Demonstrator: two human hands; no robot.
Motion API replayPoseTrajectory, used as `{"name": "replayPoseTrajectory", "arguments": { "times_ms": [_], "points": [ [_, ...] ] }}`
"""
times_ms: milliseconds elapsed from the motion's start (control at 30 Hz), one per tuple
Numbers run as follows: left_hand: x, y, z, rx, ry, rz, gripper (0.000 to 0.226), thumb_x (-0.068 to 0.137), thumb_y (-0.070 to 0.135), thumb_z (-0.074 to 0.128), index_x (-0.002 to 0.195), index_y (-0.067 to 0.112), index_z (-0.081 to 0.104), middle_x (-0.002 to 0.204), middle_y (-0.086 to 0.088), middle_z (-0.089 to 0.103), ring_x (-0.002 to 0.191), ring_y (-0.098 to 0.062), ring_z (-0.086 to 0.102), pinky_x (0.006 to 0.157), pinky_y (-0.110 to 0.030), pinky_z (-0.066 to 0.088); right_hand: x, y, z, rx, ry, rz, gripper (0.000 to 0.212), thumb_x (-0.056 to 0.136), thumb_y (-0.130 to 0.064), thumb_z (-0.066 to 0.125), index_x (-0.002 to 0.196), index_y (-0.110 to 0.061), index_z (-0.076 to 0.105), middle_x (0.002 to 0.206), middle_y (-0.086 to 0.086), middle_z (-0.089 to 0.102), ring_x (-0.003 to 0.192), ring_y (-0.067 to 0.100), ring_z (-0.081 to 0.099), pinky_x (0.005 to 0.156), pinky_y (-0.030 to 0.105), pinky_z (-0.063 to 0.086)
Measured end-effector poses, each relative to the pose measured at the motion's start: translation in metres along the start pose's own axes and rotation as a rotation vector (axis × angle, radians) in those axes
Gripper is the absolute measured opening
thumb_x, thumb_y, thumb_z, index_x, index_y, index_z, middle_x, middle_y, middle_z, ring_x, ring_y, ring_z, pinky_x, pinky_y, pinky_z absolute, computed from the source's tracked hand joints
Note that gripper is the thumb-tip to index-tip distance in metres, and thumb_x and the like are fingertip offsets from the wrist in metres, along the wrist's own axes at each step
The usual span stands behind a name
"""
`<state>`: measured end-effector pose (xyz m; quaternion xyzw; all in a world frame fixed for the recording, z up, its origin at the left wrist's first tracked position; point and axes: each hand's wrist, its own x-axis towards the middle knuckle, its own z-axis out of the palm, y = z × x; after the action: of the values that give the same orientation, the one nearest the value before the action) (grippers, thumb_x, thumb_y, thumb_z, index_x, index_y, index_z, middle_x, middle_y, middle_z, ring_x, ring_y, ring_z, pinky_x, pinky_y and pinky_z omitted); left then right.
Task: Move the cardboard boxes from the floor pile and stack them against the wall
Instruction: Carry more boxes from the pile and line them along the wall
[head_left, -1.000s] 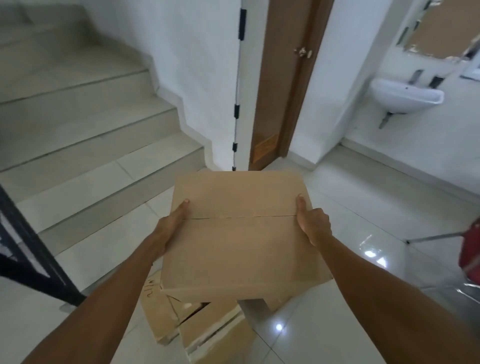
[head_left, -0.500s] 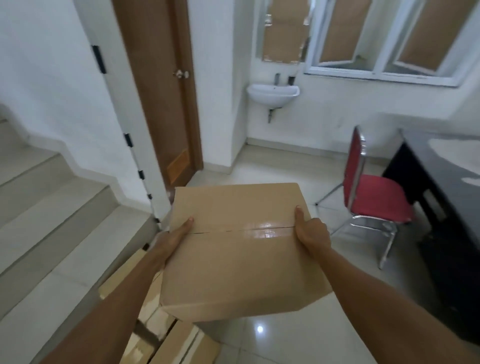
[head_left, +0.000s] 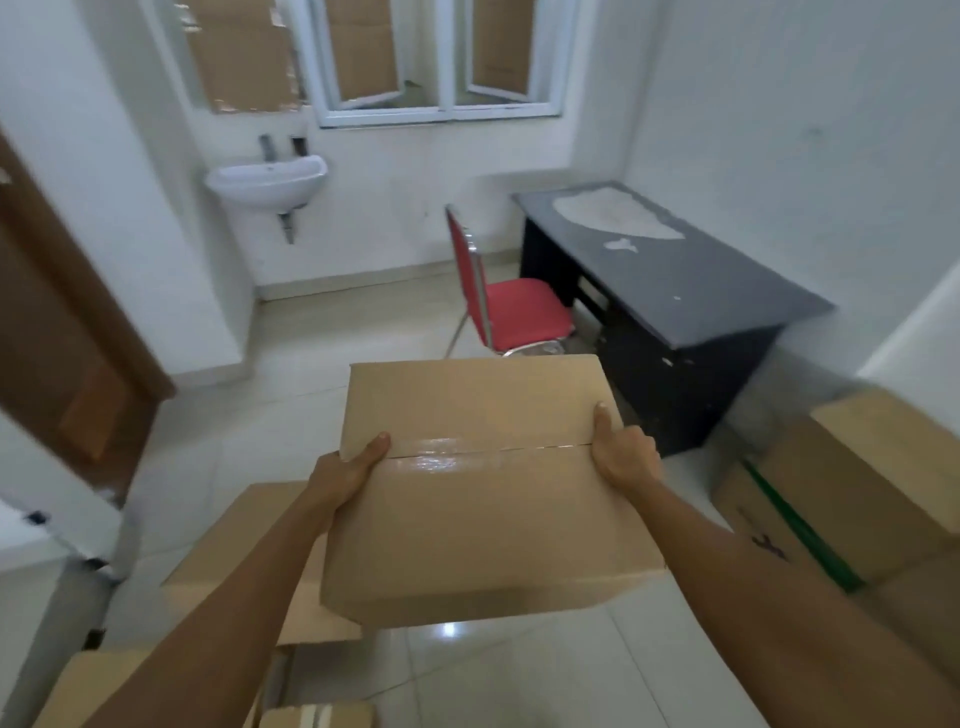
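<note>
A taped brown cardboard box (head_left: 483, 499) is held up in front of me above the floor. My left hand (head_left: 345, 470) grips its left side with the thumb lying on the top. My right hand (head_left: 623, 449) grips the right side, thumb up on the top flap. Below and to the left, several cardboard boxes (head_left: 244, 551) lie in a pile on the tiled floor. On the right, a stack of boxes (head_left: 852, 488), one with a green strap, stands by the white wall.
A red chair (head_left: 514, 306) and a dark desk (head_left: 670, 291) stand ahead on the right. A white sink (head_left: 267, 182) hangs on the far wall under windows. A brown door (head_left: 57, 332) is at the left. Open tiled floor (head_left: 322, 364) lies ahead.
My view has swung from the stairs rightward to the sink, chair and desk, with the box carried along in both hands. The stack on the right has come into sight.
</note>
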<state>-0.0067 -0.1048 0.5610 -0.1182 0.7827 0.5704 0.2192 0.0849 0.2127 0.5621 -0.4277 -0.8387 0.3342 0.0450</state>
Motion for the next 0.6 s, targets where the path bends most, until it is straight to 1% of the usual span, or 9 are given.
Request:
{"name": "replayPoseTrajectory", "arguments": {
  "times_ms": [67, 133, 267, 367, 400, 467, 533, 600],
  "points": [
    [0.001, 0.007, 0.033, 0.044, -0.066, 0.02, 0.075, 0.067, 0.066, 0.071, 0.116, 0.009, 0.062, 0.109, -0.011, 0.067, 0.091, -0.029, 0.065, 0.083, -0.04, 0.054, 0.0, 0.034, -0.023, 0.022, 0.054, 0.075, 0.087, 0.093, -0.068, 0.019, 0.13, 0.003, 0.052, 0.13, 0.023, 0.055, 0.117, 0.039, 0.052, 0.097, 0.043, 0.04],
    [0.0, 0.015, 0.071, 0.097, -0.136, 0.033, 0.074, 0.068, 0.065, 0.072, 0.115, 0.009, 0.063, 0.109, -0.011, 0.067, 0.092, -0.029, 0.065, 0.085, -0.04, 0.054, -0.001, 0.068, -0.048, 0.038, 0.108, 0.149, 0.085, 0.094, -0.067, 0.019, 0.13, 0.003, 0.052, 0.129, 0.023, 0.056, 0.116, 0.039, 0.053, 0.095, 0.041, 0.041],
    [-0.016, 0.035, 0.161, 0.202, -0.293, 0.106, 0.058, 0.077, 0.055, 0.07, 0.113, 0.009, 0.064, 0.102, -0.009, 0.064, 0.085, -0.026, 0.063, 0.078, -0.034, 0.05, -0.006, 0.141, -0.104, 0.086, 0.232, 0.285, 0.089, 0.091, -0.071, 0.017, 0.128, 0.001, 0.055, 0.127, 0.022, 0.058, 0.114, 0.038, 0.055, 0.092, 0.041, 0.042],
    [-0.036, 0.05, 0.234, 0.28, -0.399, 0.158, 0.053, 0.077, 0.055, 0.07, 0.108, 0.012, 0.066, 0.099, -0.007, 0.067, 0.079, -0.02, 0.064, 0.07, -0.03, 0.05, -0.011, 0.202, -0.147, 0.123, 0.321, 0.421, 0.091, 0.089, -0.074, 0.018, 0.127, 0.0, 0.055, 0.126, 0.021, 0.058, 0.114, 0.037, 0.055, 0.094, 0.042, 0.042],
    [-0.044, 0.053, 0.259, 0.303, -0.431, 0.167, 0.056, 0.075, 0.057, 0.07, 0.108, 0.013, 0.068, 0.1, -0.006, 0.069, 0.08, -0.02, 0.066, 0.07, -0.03, 0.051, -0.014, 0.222, -0.163, 0.131, 0.344, 0.463, 0.09, 0.089, -0.073, 0.019, 0.126, 0.0, 0.056, 0.126, 0.022, 0.059, 0.115, 0.037, 0.055, 0.095, 0.042, 0.042],
    [-0.06, 0.056, 0.31, 0.346, -0.49, 0.17, 0.065, 0.068, 0.065, 0.071, 0.109, 0.015, 0.068, 0.102, -0.007, 0.071, 0.085, -0.024, 0.068, 0.079, -0.036, 0.055, -0.019, 0.265, -0.194, 0.157, 0.386, 0.535, 0.088, 0.09, -0.072, 0.021, 0.125, 0.0, 0.057, 0.125, 0.022, 0.059, 0.116, 0.037, 0.055, 0.095, 0.041, 0.041],
    [-0.079, 0.055, 0.364, 0.397, -0.558, 0.154, 0.075, 0.061, 0.072, 0.071, 0.11, 0.015, 0.067, 0.102, -0.009, 0.071, 0.089, -0.029, 0.068, 0.086, -0.044, 0.055, -0.027, 0.31, -0.223, 0.178, 0.422, 0.601, 0.086, 0.091, -0.071, 0.022, 0.124, 0.0, 0.058, 0.125, 0.021, 0.059, 0.115, 0.037, 0.055, 0.094, 0.04, 0.041],
    [-0.103, 0.051, 0.416, 0.44, -0.632, 0.149, 0.075, 0.065, 0.071, 0.069, 0.113, 0.013, 0.065, 0.104, -0.01, 0.069, 0.09, -0.031, 0.067, 0.088, -0.045, 0.053, -0.035, 0.355, -0.249, 0.192, 0.455, 0.661, 0.086, 0.09, -0.071, 0.022, 0.123, 0.0, 0.059, 0.123, 0.021, 0.06, 0.113, 0.038, 0.057, 0.093, 0.041, 0.043]
  ]
}}
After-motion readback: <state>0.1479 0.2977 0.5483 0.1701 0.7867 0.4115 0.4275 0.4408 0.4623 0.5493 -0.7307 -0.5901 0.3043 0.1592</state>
